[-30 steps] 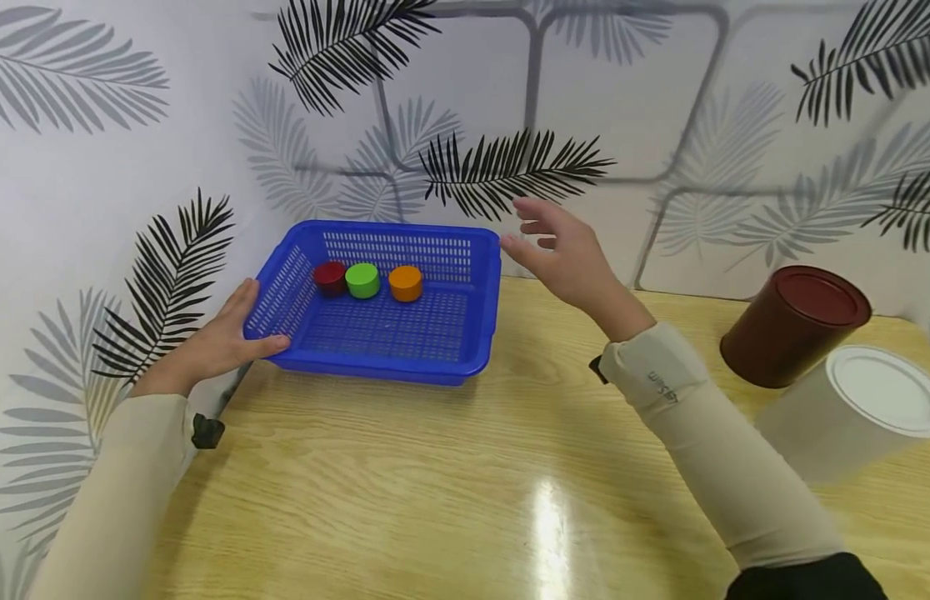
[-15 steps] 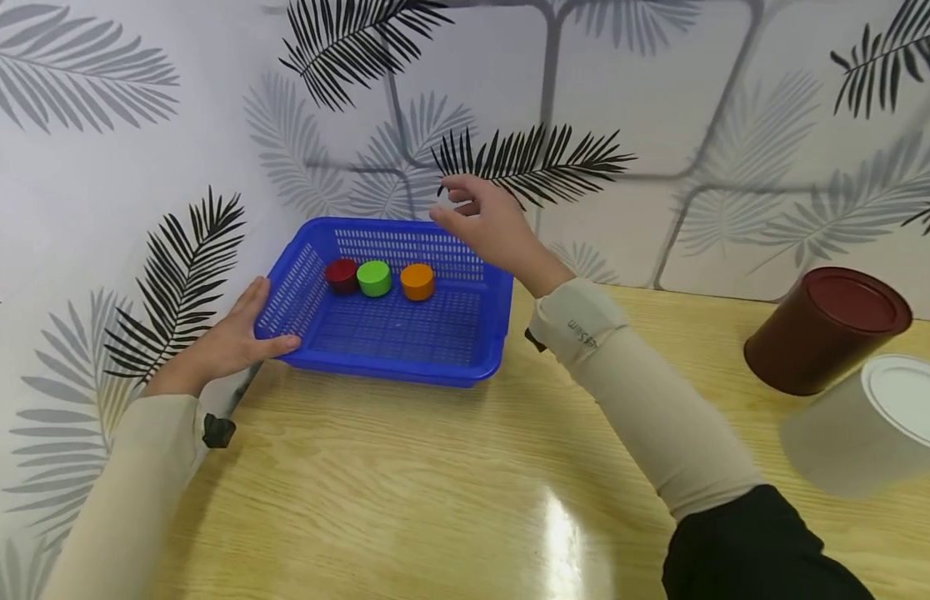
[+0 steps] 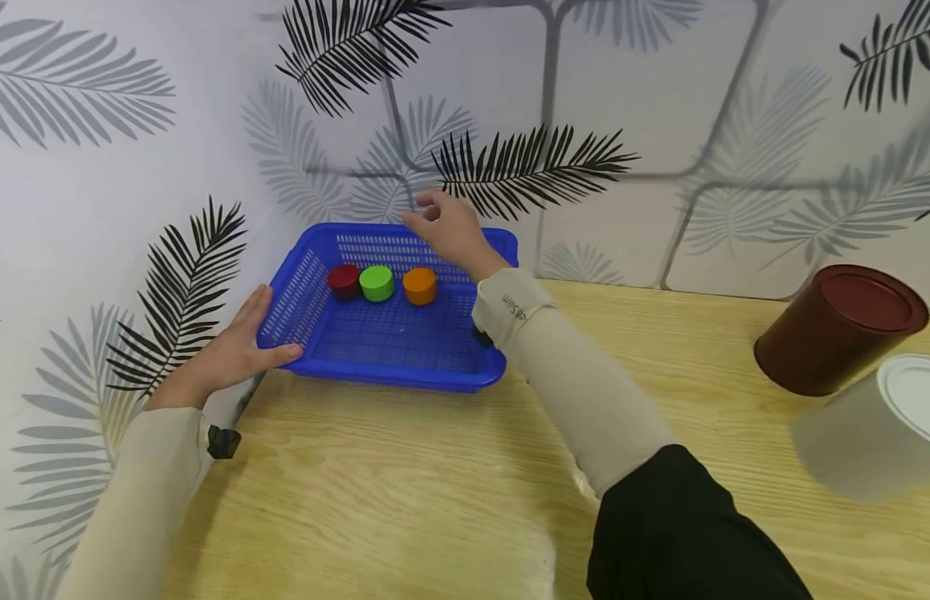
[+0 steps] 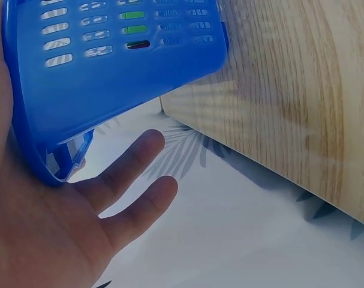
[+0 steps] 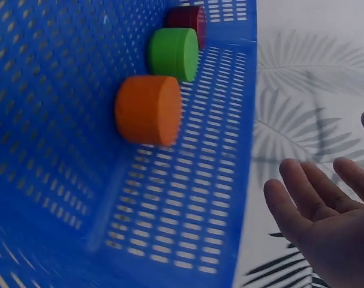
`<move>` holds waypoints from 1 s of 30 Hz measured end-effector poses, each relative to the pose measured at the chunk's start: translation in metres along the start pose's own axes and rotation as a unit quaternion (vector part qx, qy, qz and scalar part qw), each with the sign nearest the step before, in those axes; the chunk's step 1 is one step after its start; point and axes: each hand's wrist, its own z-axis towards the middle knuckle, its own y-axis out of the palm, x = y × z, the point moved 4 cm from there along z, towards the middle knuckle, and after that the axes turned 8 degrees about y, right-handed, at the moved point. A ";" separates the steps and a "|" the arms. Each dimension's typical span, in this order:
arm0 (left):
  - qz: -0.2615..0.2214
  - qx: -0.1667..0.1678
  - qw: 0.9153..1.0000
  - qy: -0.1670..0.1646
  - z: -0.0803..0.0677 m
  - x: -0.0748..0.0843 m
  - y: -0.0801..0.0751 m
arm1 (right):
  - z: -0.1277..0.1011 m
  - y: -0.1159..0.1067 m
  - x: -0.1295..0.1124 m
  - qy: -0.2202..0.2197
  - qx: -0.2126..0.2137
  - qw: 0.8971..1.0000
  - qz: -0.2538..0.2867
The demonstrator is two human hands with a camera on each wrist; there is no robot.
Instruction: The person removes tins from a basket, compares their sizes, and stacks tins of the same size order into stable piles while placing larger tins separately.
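A blue slotted plastic basket (image 3: 382, 377) stands at the far left of the table. In it, a dark red round block (image 3: 344, 283), a green round block (image 3: 377, 284) and an orange round block (image 3: 420, 287) line up along the back wall. My left hand (image 3: 228, 354) is spread against the basket's left end, thumb at the front rim; in the left wrist view its fingers (image 4: 137, 213) extend past the rim. Over the back rim, right of centre, hovers my right hand (image 3: 453, 235), loosely bent and holding nothing. The right wrist view shows its fingers (image 5: 295, 198) beyond the back wall.
At the right stand a dark brown canister (image 3: 817, 350) with a red lid and a white canister (image 3: 847, 442). A leaf-patterned wall covering (image 3: 622, 83) rises behind and left of the wooden table (image 3: 390, 483). The table's left edge runs beneath the basket's left end.
My right hand has moved left from beside the basket's back right corner to above its back rim. The left hand stays at the left end, and the blocks keep their places.
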 end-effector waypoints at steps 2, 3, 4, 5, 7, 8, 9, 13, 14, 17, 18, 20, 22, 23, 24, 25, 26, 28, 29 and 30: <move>-0.002 0.000 1.000 -0.001 0.000 0.001 0.002 | 0.005 0.008 0.011 0.008 -0.008 1.000 -0.012; -0.002 -0.001 1.000 -0.003 -0.001 0.001 0.003 | 0.006 0.012 0.018 0.016 -0.015 1.000 -0.020; -0.002 -0.002 1.000 -0.003 -0.001 0.000 0.004 | 0.008 0.016 0.025 0.026 -0.023 0.999 -0.033; -0.003 -0.004 1.000 -0.003 -0.001 0.000 0.005 | 0.009 0.019 0.031 0.038 -0.029 0.998 -0.047; -0.004 -0.004 1.000 -0.003 0.000 0.002 0.005 | 0.012 0.022 0.042 0.058 -0.030 0.996 -0.068; -0.004 -0.002 1.000 -0.001 0.000 0.002 0.005 | 0.014 0.023 0.046 0.067 -0.028 0.994 -0.079; -0.004 0.000 1.000 0.001 0.001 0.003 0.004 | 0.016 0.023 0.049 0.074 -0.025 0.993 -0.088; -0.005 0.005 1.000 0.001 0.000 0.004 0.000 | 0.024 0.030 0.052 0.085 -0.044 0.987 -0.131; -0.004 0.004 1.000 -0.002 0.000 0.003 -0.001 | 0.025 0.032 0.052 0.086 -0.058 0.983 -0.148; -0.006 0.002 1.000 -0.005 -0.002 0.002 -0.001 | 0.024 0.043 0.051 0.082 -0.106 0.970 -0.203; -0.006 0.003 1.000 -0.005 -0.002 0.002 -0.001 | 0.024 0.046 0.051 0.075 -0.117 0.965 -0.223; -0.006 0.007 1.000 -0.003 -0.002 0.002 -0.001 | 0.022 0.052 0.049 0.062 -0.133 0.957 -0.251; -0.007 0.008 1.000 -0.004 -0.002 0.003 0.000 | 0.020 0.059 0.048 0.050 -0.146 0.950 -0.270; -0.007 0.008 1.000 -0.005 -0.002 0.003 0.000 | 0.019 0.061 0.047 0.043 -0.150 0.948 -0.276; -0.006 0.007 1.000 -0.006 -0.002 0.003 0.000 | 0.018 0.064 0.047 0.038 -0.152 0.947 -0.279; -0.005 0.006 1.000 -0.008 -0.002 0.003 0.000 | 0.018 0.066 0.046 0.034 -0.154 0.947 -0.280; -0.003 0.005 1.000 -0.008 -0.002 0.003 0.001 | 0.018 0.068 0.046 0.030 -0.154 0.946 -0.282; 0.000 0.006 1.000 -0.009 -0.002 0.002 0.000 | 0.018 0.073 0.045 0.020 -0.157 0.945 -0.287; 0.002 0.007 1.000 -0.009 -0.003 0.001 0.000 | 0.018 0.074 0.044 0.014 -0.159 0.943 -0.291; 0.004 0.007 1.000 -0.009 -0.003 0.001 0.000 | 0.018 0.076 0.042 0.010 -0.164 0.942 -0.293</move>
